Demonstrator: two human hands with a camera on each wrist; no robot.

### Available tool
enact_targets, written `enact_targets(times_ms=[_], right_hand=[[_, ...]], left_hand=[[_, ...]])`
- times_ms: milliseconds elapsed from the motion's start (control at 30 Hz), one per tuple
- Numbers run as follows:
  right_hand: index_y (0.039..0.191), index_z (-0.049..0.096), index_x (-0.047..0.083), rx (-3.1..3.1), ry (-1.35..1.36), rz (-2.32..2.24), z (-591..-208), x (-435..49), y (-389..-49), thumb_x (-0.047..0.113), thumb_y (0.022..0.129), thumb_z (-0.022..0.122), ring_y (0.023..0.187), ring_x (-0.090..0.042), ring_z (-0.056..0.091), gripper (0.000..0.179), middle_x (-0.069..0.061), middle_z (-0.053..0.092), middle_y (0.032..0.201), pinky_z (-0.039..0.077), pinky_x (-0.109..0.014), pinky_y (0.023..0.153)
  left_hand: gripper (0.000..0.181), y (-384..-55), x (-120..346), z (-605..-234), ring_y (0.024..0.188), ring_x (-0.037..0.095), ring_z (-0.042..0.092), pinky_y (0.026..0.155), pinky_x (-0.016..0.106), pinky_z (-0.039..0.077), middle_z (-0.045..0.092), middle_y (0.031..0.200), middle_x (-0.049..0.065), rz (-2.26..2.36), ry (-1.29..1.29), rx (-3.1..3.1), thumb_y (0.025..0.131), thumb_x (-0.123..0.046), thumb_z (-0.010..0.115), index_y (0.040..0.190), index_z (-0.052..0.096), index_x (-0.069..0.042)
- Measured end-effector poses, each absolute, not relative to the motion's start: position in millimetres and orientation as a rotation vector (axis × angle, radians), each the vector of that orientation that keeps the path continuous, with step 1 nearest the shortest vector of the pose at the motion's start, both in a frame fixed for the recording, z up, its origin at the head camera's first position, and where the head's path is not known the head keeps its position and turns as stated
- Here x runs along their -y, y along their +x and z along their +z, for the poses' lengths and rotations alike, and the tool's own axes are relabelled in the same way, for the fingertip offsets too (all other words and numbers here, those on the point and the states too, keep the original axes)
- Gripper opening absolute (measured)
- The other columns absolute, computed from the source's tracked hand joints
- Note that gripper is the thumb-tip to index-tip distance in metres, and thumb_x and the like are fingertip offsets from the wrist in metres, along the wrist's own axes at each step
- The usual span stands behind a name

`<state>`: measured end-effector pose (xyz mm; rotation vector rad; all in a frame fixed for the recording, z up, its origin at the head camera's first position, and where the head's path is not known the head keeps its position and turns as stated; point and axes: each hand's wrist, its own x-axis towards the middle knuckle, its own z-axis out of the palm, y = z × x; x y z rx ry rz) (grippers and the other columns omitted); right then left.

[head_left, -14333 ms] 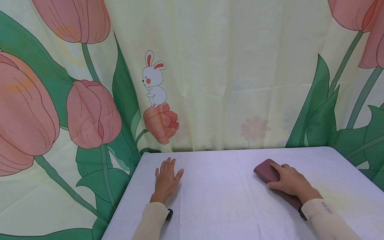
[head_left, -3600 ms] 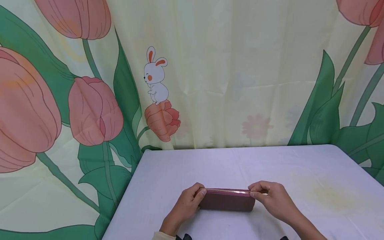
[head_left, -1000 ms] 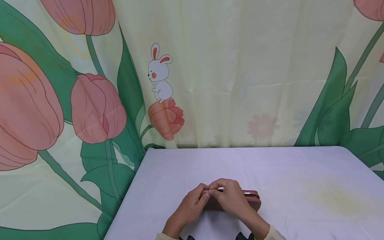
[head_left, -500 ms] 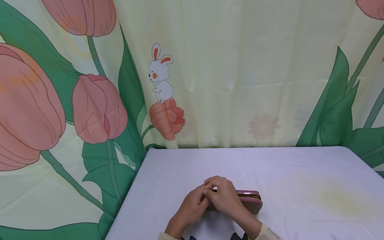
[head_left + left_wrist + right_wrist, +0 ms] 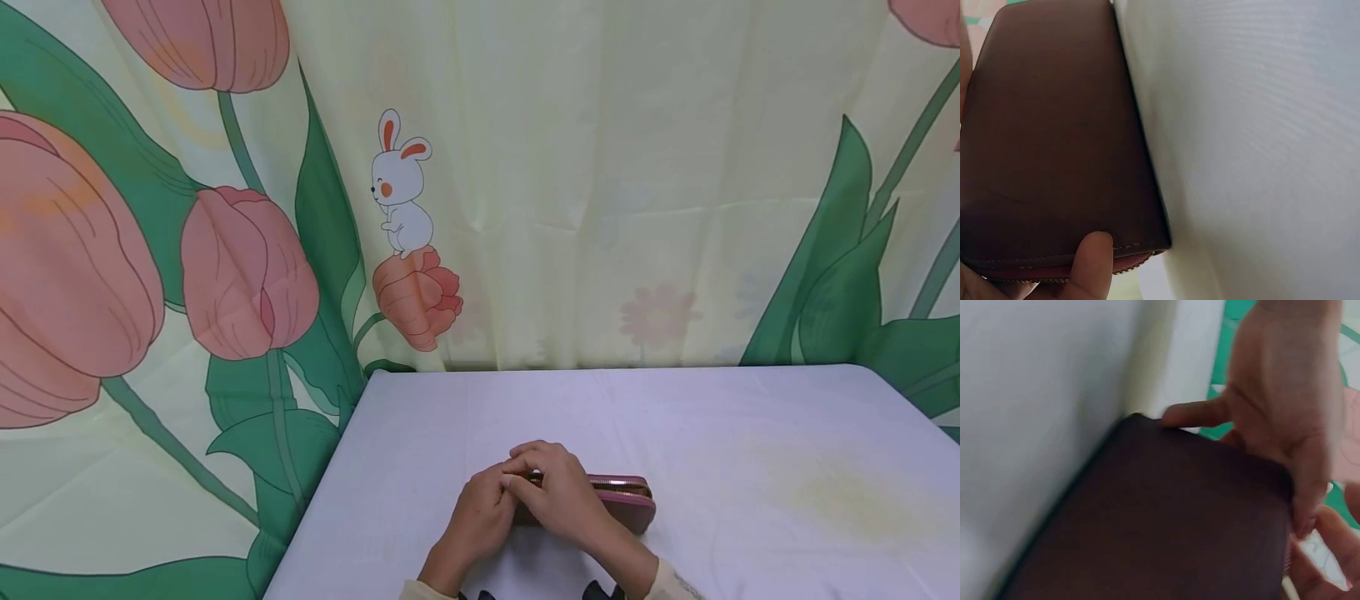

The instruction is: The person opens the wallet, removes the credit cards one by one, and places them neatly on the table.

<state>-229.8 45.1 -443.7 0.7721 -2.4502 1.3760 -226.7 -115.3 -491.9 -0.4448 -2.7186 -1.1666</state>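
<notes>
A dark maroon zip-around wallet stands on its long edge on the white-covered table, zipper side up. At its right part the zipper is parted, showing two rows of teeth. My left hand grips the wallet's left end; its thumb presses the leather in the left wrist view. Over that same end, my right hand pinches at the zipper line, its thumb and forefinger close to the left fingers. The zipper pull is hidden by the fingers. The right wrist view shows the wallet's dark side, blurred.
The table has a white cloth with a faint yellowish stain at the right. Behind it hangs a curtain printed with tulips and a rabbit. Dark wrist straps show near both cream sleeves.
Earlier the wallet lay at the right under my right hand. Then it stood between both hands, zipped; my right hand has moved from its right end to the left, the zipper parting behind it.
</notes>
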Motion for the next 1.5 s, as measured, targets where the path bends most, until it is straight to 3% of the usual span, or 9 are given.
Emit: enact_targets(times_ms=[133,267,367,467,533,867,1033,1233,1500], right_hand=[[0.104,0.082,0.020,2.302,0.876,1.225,-454.9,-54.5,-228.9,0.013,0.093,0.078,0.103,-0.012,0.067,0.014,0.008,0.075,0.108,0.056,-0.035,0.086],[0.092,0.081,0.016,2.145,0.882,0.996,-465.8,-67.6,-230.4,0.005,0.084,0.084,0.094,-0.008,0.065,0.014,0.008,0.072,0.099,0.056,-0.027,0.079],[0.082,0.079,0.014,2.078,0.860,0.816,-471.0,-77.5,-232.8,0.005,0.077,0.087,0.084,-0.010,0.061,0.013,0.008,0.068,0.089,0.053,-0.027,0.072],[0.074,0.077,0.016,2.062,0.820,0.694,-473.7,-85.5,-235.0,0.012,0.074,0.087,0.075,-0.010,0.054,0.011,0.009,0.061,0.081,0.046,-0.029,0.064],[0.070,0.075,0.017,2.056,0.796,0.641,-475.3,-89.9,-236.2,0.016,0.074,0.086,0.070,-0.010,0.051,0.012,0.009,0.057,0.075,0.041,-0.030,0.060],[0.056,0.066,0.020,2.116,0.683,0.498,-474.9,-101.6,-237.0,0.023,0.078,0.082,0.049,-0.008,0.046,0.028,0.012,0.047,0.054,0.031,-0.029,0.053],[0.056,0.064,0.024,2.270,0.591,0.552,-469.4,-105.8,-235.3,0.019,0.080,0.084,0.050,-0.005,0.051,0.031,0.014,0.050,0.053,0.031,-0.029,0.055],[0.073,0.078,0.020,2.443,0.541,0.647,-460.8,-109.8,-233.5,0.018,0.082,0.084,0.063,-0.008,0.066,0.012,0.012,0.067,0.066,0.047,-0.039,0.061],[0.084,0.082,0.019,2.566,0.456,0.786,-455.5,-114.4,-229.0,0.020,0.083,0.084,0.067,-0.005,0.048,0.003,0.019,0.052,0.066,0.040,-0.033,0.065]], left_hand=[[0.056,-226.7,115.9,-490.7,0.125,0.021,0.066,0.103,0.045,0.053,0.073,0.129,0.002,-1.152,-0.435,2.710,0.116,-0.036,0.026,0.132,0.070,-0.006],[0.054,-227.1,116.9,-489.7,0.123,0.020,0.067,0.105,0.044,0.052,0.072,0.131,0.001,-1.176,-0.455,2.666,0.116,-0.037,0.027,0.139,0.068,-0.010],[0.050,-227.5,117.9,-490.3,0.090,0.014,0.075,0.089,0.035,0.058,0.075,0.124,0.004,-1.273,-0.428,2.645,0.116,-0.037,0.031,0.140,0.068,-0.014],[0.049,-227.5,119.2,-491.1,0.055,0.009,0.063,0.064,0.026,0.056,0.075,0.121,0.012,-1.398,-0.392,2.635,0.115,-0.036,0.033,0.140,0.067,-0.012],[0.049,-227.7,119.9,-491.6,0.048,0.009,0.060,0.054,0.025,0.053,0.072,0.128,0.016,-1.466,-0.367,2.623,0.115,-0.035,0.034,0.139,0.067,-0.009],[0.049,-227.1,123.8,-494.2,0.082,0.014,0.071,0.057,0.029,0.060,0.071,0.125,0.018,-1.645,-0.277,2.576,0.115,-0.025,0.032,0.130,0.069,0.002],[0.047,-228.1,127.7,-495.8,0.077,0.019,0.072,0.059,0.030,0.061,0.072,0.112,0.016,-1.767,-0.211,2.548,0.113,-0.020,0.032,0.122,0.072,0.002],[0.043,-228.6,130.1,-495.5,0.066,0.024,0.073,0.058,0.032,0.061,0.072,0.102,0.014,-1.810,-0.094,2.561,0.110,-0.019,0.036,0.104,0.073,0.001],[0.038,-229.0,131.8,-496.3,0.053,0.025,0.066,0.058,0.035,0.056,0.068,0.089,0.007,-1.731,-0.012,2.645,0.111,-0.022,0.040,0.094,0.069,-0.005]])
